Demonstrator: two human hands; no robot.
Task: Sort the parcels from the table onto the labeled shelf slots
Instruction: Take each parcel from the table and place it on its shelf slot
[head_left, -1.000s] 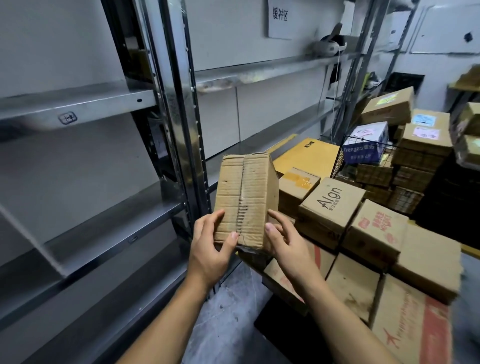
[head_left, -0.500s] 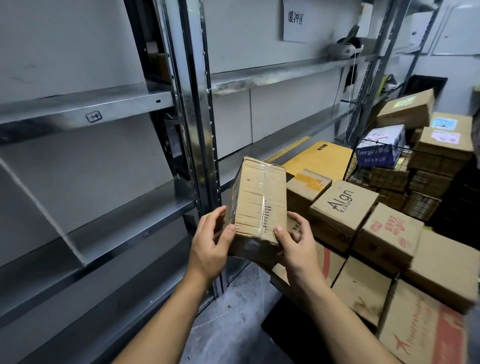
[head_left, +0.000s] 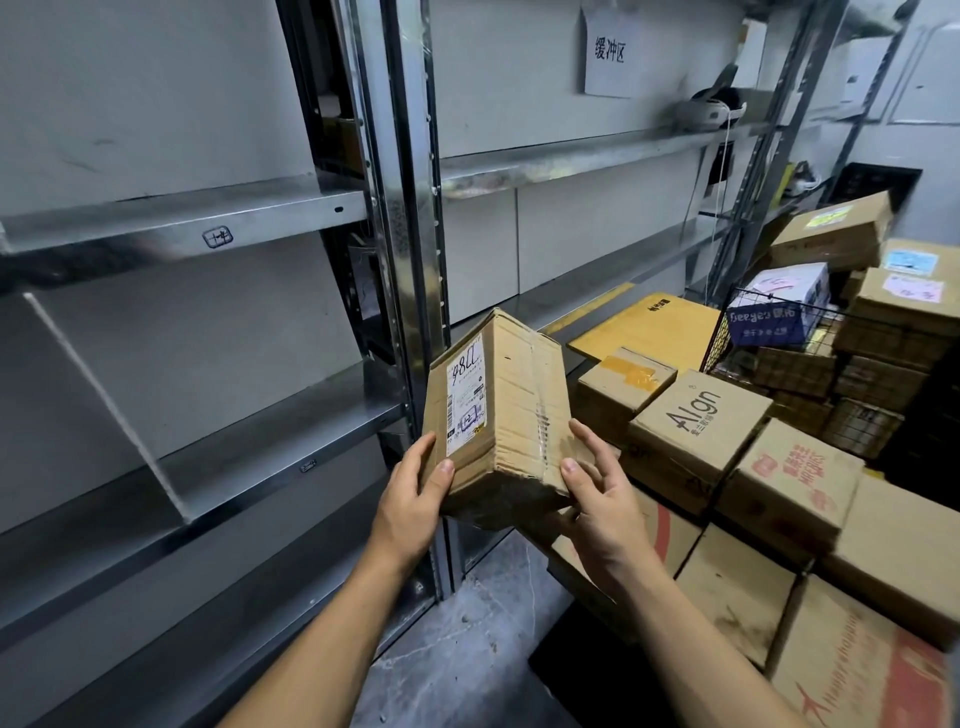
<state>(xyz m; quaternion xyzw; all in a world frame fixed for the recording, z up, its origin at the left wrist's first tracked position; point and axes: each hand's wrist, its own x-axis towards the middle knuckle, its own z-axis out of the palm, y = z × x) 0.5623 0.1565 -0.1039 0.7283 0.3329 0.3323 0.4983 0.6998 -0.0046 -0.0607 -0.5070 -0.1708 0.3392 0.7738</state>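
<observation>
The person is holding one brown cardboard parcel (head_left: 511, 415) in the air with both hands, in front of the metal upright (head_left: 410, 260) that is dividing two bays of the grey shelf (head_left: 249, 452). The left hand (head_left: 410, 504) is gripping the lower left side of the parcel, with the thumb pressing on the face that carries a white shipping label (head_left: 466, 397). The right hand (head_left: 602, 504) is gripping the lower right corner, with the thumb lying on the taped face and the other fingers going under and beside the box. The parcel is tilting, so the label face is turning toward the left and a handwritten number is showing on it. The parcel is not touching any shelf board. To the right, many other cardboard boxes are lying close together, among them a box printed "Algn" (head_left: 696, 421) and a flat yellow parcel (head_left: 649, 325). Behind them a black wire basket (head_left: 769, 332) is standing with a blue box (head_left: 779, 306) in it. A small slot label (head_left: 217, 237) is sitting on the edge of the upper left shelf board, and a paper sign (head_left: 608, 52) is hanging on the wall above.
</observation>
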